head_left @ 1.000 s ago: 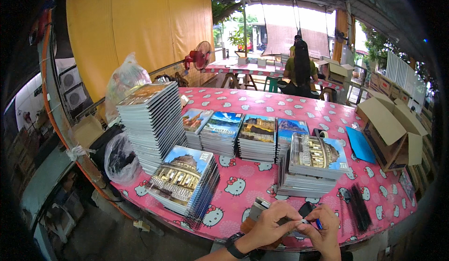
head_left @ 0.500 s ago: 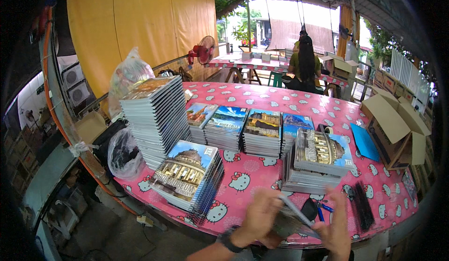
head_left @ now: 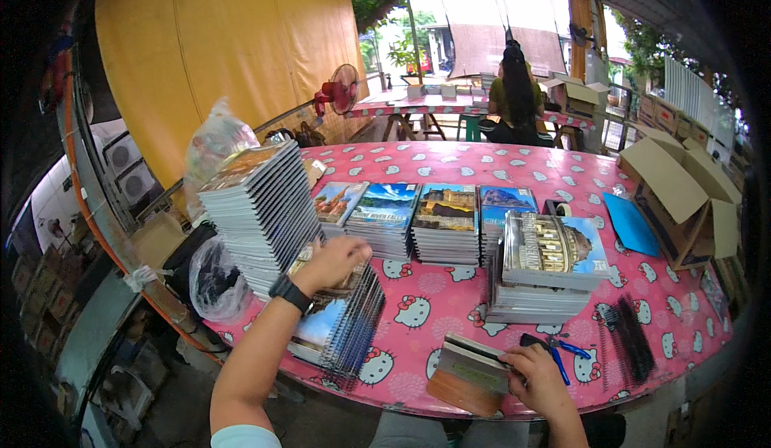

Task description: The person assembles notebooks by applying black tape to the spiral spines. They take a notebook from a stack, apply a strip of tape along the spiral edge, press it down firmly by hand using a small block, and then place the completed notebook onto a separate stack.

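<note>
My left hand point(head_left: 336, 262), with a dark watch on the wrist, is over the near-left stack of spiral-bound books point(head_left: 341, 327). Its fingers point right, roughly flat over the top cover, with nothing seen in them; the palm side is hidden. By the table's front edge, my right hand point(head_left: 536, 374) grips the right edge of a thin book point(head_left: 466, 377) with a brown and orange cover. It lies tilted, and no spiral shows on it. Just beyond that hand are blue-handled pliers point(head_left: 560, 353) and a bundle of black spiral coils point(head_left: 630, 340).
A tall stack of spiral-bound books point(head_left: 261, 207) stands at left, beside plastic bags point(head_left: 221, 275). A row of shorter book stacks point(head_left: 446, 235) runs behind; another stack point(head_left: 550, 275) is at right. An open carton point(head_left: 683, 215) and blue sheet point(head_left: 630, 223) lie farther right. A person point(head_left: 518, 95) sits beyond.
My hands have parted: the left has moved up-left onto the near-left stack, whose top cover now shows sky at its near edge. My right hand has lowered, holding a brown-orange book.
</note>
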Motion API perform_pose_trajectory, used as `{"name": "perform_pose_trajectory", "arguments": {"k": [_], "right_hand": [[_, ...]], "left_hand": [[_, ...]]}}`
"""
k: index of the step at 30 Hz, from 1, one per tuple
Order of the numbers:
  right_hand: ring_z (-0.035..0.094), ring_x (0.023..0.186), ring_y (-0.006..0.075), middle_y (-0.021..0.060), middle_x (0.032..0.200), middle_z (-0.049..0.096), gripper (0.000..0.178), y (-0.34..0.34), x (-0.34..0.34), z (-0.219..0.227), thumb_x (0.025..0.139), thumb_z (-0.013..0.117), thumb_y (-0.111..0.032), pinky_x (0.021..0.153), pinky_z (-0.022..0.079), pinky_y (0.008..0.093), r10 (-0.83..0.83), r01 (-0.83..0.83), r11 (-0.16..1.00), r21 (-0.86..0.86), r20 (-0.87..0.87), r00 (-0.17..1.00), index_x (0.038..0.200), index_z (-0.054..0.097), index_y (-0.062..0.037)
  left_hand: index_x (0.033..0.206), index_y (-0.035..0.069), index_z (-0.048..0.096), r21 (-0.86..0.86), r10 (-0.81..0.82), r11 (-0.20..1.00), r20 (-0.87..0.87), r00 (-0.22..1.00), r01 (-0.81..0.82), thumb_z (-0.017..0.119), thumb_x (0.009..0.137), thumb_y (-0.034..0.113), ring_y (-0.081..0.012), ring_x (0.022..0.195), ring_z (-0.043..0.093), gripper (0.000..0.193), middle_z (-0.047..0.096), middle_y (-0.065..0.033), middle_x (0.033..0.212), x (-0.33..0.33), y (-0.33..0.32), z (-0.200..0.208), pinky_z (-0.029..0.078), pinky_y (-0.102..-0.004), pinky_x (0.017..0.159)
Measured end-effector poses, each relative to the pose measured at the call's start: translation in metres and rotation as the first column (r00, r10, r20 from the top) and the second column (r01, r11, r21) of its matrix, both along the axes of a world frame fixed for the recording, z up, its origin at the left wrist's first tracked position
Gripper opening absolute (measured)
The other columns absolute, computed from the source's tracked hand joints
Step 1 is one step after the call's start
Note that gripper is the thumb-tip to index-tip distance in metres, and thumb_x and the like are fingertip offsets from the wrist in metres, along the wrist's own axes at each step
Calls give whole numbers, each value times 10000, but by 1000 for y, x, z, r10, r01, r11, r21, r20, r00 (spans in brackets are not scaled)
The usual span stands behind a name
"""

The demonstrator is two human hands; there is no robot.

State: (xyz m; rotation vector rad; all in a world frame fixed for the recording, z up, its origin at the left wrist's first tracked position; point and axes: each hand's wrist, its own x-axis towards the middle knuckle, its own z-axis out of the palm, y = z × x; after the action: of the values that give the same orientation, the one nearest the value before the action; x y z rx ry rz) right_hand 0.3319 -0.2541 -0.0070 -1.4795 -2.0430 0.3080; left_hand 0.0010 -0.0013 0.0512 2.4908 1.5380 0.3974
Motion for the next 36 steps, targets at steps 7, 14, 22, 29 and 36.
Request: {"name": "perform_pose_trajectory", "arguments": {"k": [7, 14, 22, 29, 36], "right_hand": [[506, 959, 305, 123, 1067, 568, 364, 5, 9, -8, 695, 595, -29, 830, 425, 387, 19, -19, 1000, 21, 13, 1000, 1058, 584, -54], [511, 1011, 321, 133, 1076, 571, 367, 63, 46, 33, 659, 682, -82, 862, 413, 411, -149, 132, 883, 451, 1, 989, 1013, 588, -56], [553, 853, 243, 29, 855, 632, 281, 105, 95, 28, 650, 680, -60, 730, 458, 351, -292, 200, 840, 504, 111, 950, 925, 645, -104], [574, 680, 246, 87, 792, 633, 190, 57, 66, 32, 655, 625, -65, 653, 463, 366, -158, 59, 773, 631, 102, 982, 841, 638, -102], [553, 947, 225, 70, 1047, 582, 411, -18, 50, 14, 673, 678, -181, 785, 444, 357, 37, -65, 828, 557, 62, 997, 1055, 573, -72]], "left_hand": [[1194, 98, 463, 114, 31, 993, -54, 998, -25, 622, 721, 458, -299, 1206, 362, 615, 460, -122, 1226, 3, -11, -29, 218, -598, 980], [1127, 84, 487, 87, -25, 996, -52, 998, 30, 637, 681, 322, -293, 1169, 398, 527, 501, -113, 1159, -2, -19, -24, 201, -566, 1004], [1211, 81, 486, 409, -433, 845, 149, 889, 344, 629, 770, 337, -302, 1196, 399, 531, 479, -112, 1243, 60, -122, 38, 275, -430, 1017], [1223, 52, 476, -294, 574, 462, 819, -29, 837, 534, 880, 302, -254, 1133, 486, 429, 517, -111, 1205, 149, -176, -29, 397, -387, 941], [1185, -2, 474, -377, 396, 712, 912, 105, 593, 544, 825, 38, -217, 1036, 561, 369, 583, -101, 1117, 179, -167, -44, 442, -355, 900]]}}
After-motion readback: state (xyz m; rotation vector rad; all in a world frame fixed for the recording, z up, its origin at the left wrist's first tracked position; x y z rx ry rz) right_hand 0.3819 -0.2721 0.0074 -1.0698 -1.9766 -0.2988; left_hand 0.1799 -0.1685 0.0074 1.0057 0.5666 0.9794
